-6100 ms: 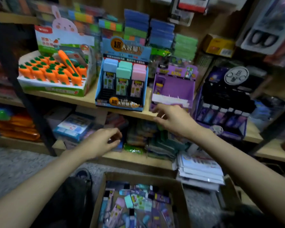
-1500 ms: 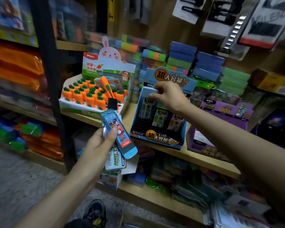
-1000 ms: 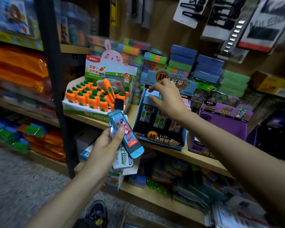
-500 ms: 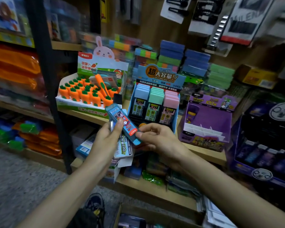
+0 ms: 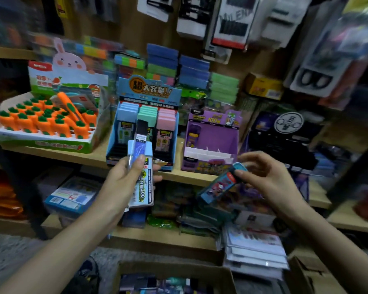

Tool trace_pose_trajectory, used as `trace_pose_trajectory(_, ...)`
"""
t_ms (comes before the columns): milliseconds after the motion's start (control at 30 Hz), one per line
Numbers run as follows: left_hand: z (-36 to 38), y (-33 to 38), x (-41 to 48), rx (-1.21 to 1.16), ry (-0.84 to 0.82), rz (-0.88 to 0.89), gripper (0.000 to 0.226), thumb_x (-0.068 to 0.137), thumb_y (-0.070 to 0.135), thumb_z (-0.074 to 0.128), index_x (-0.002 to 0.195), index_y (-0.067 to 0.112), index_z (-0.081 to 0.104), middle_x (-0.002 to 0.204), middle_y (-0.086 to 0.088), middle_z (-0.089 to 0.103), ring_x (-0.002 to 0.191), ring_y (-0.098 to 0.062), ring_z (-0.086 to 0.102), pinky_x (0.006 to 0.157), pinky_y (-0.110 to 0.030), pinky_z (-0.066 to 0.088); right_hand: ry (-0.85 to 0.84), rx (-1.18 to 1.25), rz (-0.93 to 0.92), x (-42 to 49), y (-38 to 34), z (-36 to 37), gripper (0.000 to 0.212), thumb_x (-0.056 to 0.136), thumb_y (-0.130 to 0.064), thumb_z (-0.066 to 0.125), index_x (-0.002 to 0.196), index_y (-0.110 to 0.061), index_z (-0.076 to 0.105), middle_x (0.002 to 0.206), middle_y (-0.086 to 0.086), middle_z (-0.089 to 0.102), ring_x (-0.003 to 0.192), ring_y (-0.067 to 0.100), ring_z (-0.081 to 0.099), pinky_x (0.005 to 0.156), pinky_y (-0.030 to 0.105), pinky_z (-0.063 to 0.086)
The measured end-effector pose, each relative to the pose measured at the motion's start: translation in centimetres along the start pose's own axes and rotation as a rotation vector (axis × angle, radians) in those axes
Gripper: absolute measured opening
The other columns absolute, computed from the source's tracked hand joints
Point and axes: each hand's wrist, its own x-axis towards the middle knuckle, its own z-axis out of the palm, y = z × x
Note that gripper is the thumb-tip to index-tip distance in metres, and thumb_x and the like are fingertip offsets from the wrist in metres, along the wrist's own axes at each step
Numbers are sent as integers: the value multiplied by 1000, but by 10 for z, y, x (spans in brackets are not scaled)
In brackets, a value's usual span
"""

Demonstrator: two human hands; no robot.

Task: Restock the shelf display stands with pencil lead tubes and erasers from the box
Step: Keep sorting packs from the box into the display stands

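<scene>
Head view: the left hand (image 5: 123,183) grips a bundle of lead tubes (image 5: 142,166) in front of the shelf (image 5: 102,154); the right hand (image 5: 266,179) pinches one blue tube (image 5: 218,186) by its end.

The blue display stand (image 5: 150,90) reads "超大容量!!" on its header card, and the purple display stand (image 5: 214,119) carries the number "100" on its header. The white pack (image 5: 143,187) gripped in the left hand (image 5: 121,183) bears "200!!" printed lengthwise; a hanging card (image 5: 232,15) on the back wall shows the partial letters "ILEN". Print on the blue tube (image 5: 219,186) pinched by the right hand (image 5: 263,177) is too blurred to read.
</scene>
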Motion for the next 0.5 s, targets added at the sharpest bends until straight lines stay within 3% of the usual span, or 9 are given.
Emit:
trace_pose_trajectory(233,48,-9,0,31,-142,-15,33,81,40,51,107,20,58,94,0,75,81,-21,72,64,-30,59,314,-78,32,-15,28,-81,16,79,-8,70,80,-23,66,74,-6,69,66,6,62,57,17,51)
trace_pose_trajectory(400,58,-8,7,42,-96,-25,25,88,33,49,105,17,58,94,-3,74,80,-19,72,62,-30,58,297,-95,-92,20,15,-65,15,81,-4,69,83,-19,66,76,-6,67,63,-3,60,53,10,45)
trace_pose_trajectory(500,58,-6,11,55,-46,-31,18,93,30,47,102,19,59,91,-1,75,77,-17,72,65,-31,58,248,-181,-182,64,0,-44,15,81,-7,69,83,-20,63,80,-3,65,68,7,59,56,19,47)
